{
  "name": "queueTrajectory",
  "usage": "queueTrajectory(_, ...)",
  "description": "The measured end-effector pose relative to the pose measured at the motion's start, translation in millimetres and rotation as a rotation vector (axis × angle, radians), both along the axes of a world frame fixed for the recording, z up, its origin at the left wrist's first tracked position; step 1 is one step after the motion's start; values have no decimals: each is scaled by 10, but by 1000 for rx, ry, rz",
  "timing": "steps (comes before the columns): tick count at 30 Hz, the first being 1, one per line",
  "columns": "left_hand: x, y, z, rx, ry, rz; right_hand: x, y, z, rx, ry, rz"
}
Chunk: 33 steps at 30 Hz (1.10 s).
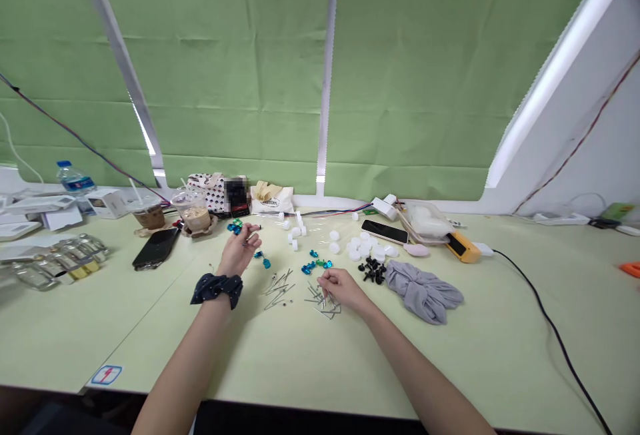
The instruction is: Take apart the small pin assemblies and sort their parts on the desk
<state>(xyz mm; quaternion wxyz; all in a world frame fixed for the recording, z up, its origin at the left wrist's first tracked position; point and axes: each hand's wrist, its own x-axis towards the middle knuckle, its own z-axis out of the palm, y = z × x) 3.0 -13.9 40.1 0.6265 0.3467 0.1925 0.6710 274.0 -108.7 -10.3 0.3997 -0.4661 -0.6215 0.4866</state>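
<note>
My left hand (241,250) is raised over the table, palm turned up and fingers curled. A small dark piece seems to be at its fingertips, too small to name. Blue and green plastic pieces (234,227) show just beyond it. My right hand (343,288) reaches down with fingers pinched at a pile of thin metal pins (327,312); whether one is in the pinch I cannot make out. A second group of metal pins (278,292) lies to its left. More blue and green pieces (315,265) sit just behind the right hand.
White round caps (365,246) and black knob-like pieces (373,270) lie right of centre, beside a grey cloth (424,290). A phone (385,231) and a yellow device (463,247) are behind. Drink cups (194,212), a dark phone (157,248) and glass bottles (60,262) stand left.
</note>
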Motion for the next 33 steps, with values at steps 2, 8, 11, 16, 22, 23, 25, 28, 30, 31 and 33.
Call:
queueTrajectory(2,265,-83,56,-43,-97,-92,-36,-19,67,-54,213,12)
queueTrajectory(8,967,-351,96,-127,-297,-304,-107,-107,190,-193,631,189)
queueTrajectory(11,1070,-421,48,-112,-164,-310,-104,-109,186,-231,661,263)
queueTrajectory(16,951,-508,-55,-111,361,-325,-49,-15,142,-127,590,4)
queueTrajectory(22,941,-701,-95,-105,670,-646,0,16,148,38,478,-52)
queueTrajectory(23,948,-725,-93,-87,691,-684,-2,9,156,42,484,-43)
queueTrajectory(25,949,-750,-93,-44,732,-714,-14,-7,179,35,496,-34)
queueTrajectory(28,921,-738,-117,-16,724,-688,-33,-34,231,35,500,-41)
queueTrajectory(30,904,-716,-147,-26,674,-664,-35,-45,260,47,499,-60)
queueTrajectory(31,899,-707,-163,-33,650,-647,-31,-46,266,51,498,-75)
queueTrajectory(33,898,-697,-191,-51,622,-611,-11,-38,259,50,478,-132)
